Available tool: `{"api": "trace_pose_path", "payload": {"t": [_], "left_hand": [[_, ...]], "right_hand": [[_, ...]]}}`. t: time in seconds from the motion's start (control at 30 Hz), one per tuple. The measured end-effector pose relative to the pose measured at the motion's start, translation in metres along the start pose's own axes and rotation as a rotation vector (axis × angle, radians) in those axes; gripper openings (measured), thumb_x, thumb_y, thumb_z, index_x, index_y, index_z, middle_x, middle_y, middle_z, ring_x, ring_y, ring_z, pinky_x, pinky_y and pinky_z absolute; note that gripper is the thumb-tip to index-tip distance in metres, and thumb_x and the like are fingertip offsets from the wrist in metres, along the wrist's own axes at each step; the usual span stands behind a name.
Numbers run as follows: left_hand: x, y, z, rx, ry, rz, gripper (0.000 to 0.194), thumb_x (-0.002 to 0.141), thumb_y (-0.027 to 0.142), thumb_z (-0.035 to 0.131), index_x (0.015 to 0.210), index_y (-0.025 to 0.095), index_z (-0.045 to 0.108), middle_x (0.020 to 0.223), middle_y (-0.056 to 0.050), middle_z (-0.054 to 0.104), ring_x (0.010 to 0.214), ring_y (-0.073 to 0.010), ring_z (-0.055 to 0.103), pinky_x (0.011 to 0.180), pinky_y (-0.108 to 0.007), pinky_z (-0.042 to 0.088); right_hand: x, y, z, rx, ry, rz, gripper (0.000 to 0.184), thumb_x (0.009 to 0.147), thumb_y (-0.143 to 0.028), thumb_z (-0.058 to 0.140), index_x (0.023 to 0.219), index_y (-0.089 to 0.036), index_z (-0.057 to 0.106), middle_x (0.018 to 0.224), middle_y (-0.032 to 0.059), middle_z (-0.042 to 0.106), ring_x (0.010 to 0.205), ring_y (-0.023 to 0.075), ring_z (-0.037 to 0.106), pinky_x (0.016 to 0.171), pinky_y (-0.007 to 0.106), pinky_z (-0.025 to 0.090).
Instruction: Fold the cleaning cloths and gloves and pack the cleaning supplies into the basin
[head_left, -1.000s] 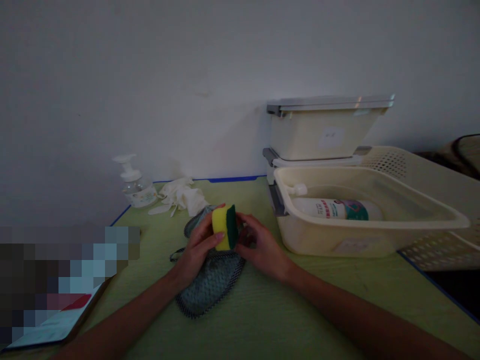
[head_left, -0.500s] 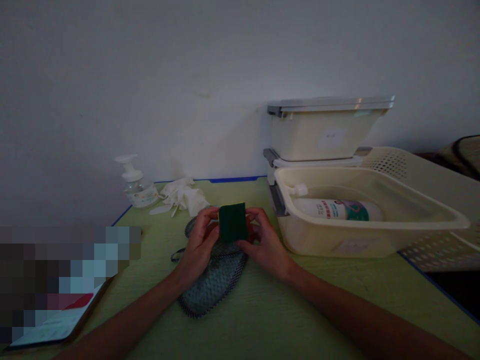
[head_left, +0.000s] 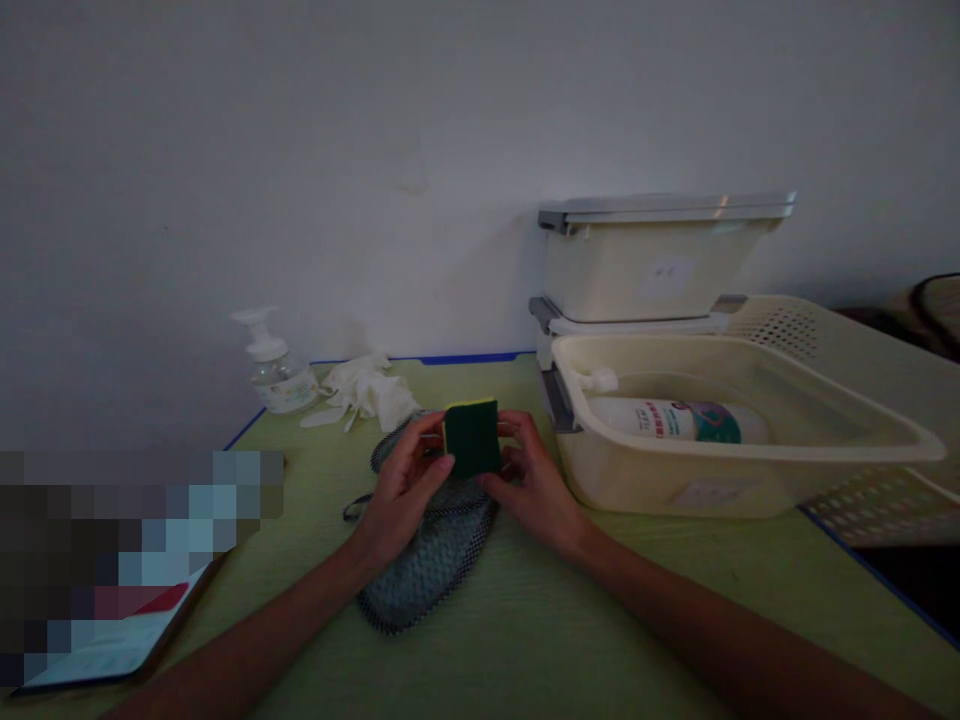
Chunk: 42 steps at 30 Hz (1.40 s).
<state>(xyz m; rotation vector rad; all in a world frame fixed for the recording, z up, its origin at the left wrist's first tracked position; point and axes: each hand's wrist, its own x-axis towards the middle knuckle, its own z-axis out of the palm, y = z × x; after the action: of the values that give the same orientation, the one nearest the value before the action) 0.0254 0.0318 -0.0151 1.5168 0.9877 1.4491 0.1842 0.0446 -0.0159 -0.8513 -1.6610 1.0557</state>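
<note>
A scouring sponge (head_left: pixel 472 440) with a dark green face and a yellow edge is held up between my two hands, its green side toward me. My left hand (head_left: pixel 401 485) pinches its left edge, thumb at the lower corner. On the right edge, the fingers of my right hand (head_left: pixel 536 485) are closed, with the thumb near the bottom corner. Beneath them a grey mesh cleaning mitt (head_left: pixel 427 570) with a checked border and a loop lies flat, partly hidden by my left hand and the sponge.
White gloves (head_left: pixel 367 390) lie crumpled at the back beside a clear pump bottle (head_left: pixel 281 375). At right, a cream basin (head_left: pixel 660 490) holds a white bottle (head_left: pixel 652 418); lidded boxes (head_left: pixel 645 270) and a perforated basket (head_left: pixel 862 350) stand behind. A partly pixelated tablet-like device (head_left: pixel 112 650) sits at left.
The sponge has shifted slightly right and up and is turned a little, showing more of its yellow top edge. Both hands keep hold of it.
</note>
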Motion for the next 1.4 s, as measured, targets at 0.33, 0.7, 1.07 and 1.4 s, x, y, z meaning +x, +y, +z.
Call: {"api": "trace_pose_path", "payload": {"t": [0.33, 0.7, 1.07, 1.4], "left_hand": [[0.0001, -0.0037, -0.0023, 0.072, 0.040, 0.041, 0.037, 0.076, 0.026, 0.061, 0.112, 0.024, 0.054, 0.108, -0.005, 0.054, 0.101, -0.0196, 0.050, 0.084, -0.032, 0.044], [0.0012, -0.0003, -0.0041, -0.074, 0.011, -0.020, 0.035, 0.077, 0.028, 0.058, 0.112, 0.021, 0.059, 0.071, 0.002, 0.056, 0.060, -0.0116, 0.054, 0.059, -0.025, 0.045], [-0.0060, -0.0007, 0.0015, -0.032, -0.119, -0.007, 0.081, 0.064, 0.011, 0.067, 0.134, 0.027, 0.029, 0.089, -0.001, 0.052, 0.072, -0.0143, 0.054, 0.063, -0.026, 0.046], [-0.0039, -0.0013, 0.0023, 0.028, -0.096, -0.030, 0.066, 0.066, 0.016, 0.069, 0.123, 0.025, 0.037, 0.092, -0.002, 0.055, 0.075, -0.0159, 0.056, 0.065, -0.027, 0.045]], "right_hand": [[-0.0005, 0.0007, 0.0011, 0.025, -0.009, -0.003, 0.051, 0.067, -0.007, 0.055, 0.108, -0.026, 0.031, 0.094, -0.0008, 0.048, 0.071, 0.0102, 0.053, 0.059, 0.025, 0.043], [0.0001, 0.0008, 0.0012, 0.068, -0.012, 0.014, 0.049, 0.068, -0.009, 0.056, 0.105, -0.026, 0.029, 0.093, -0.0008, 0.047, 0.067, 0.0095, 0.053, 0.066, 0.029, 0.047], [0.0010, 0.0003, 0.0023, 0.099, -0.021, 0.029, 0.050, 0.067, -0.005, 0.055, 0.105, -0.026, 0.030, 0.089, -0.0013, 0.047, 0.074, 0.0114, 0.054, 0.063, 0.027, 0.046], [0.0006, -0.0011, 0.0021, 0.116, -0.035, 0.040, 0.048, 0.067, -0.008, 0.056, 0.104, -0.026, 0.031, 0.086, -0.0025, 0.044, 0.071, 0.0108, 0.052, 0.062, 0.026, 0.042]]}}
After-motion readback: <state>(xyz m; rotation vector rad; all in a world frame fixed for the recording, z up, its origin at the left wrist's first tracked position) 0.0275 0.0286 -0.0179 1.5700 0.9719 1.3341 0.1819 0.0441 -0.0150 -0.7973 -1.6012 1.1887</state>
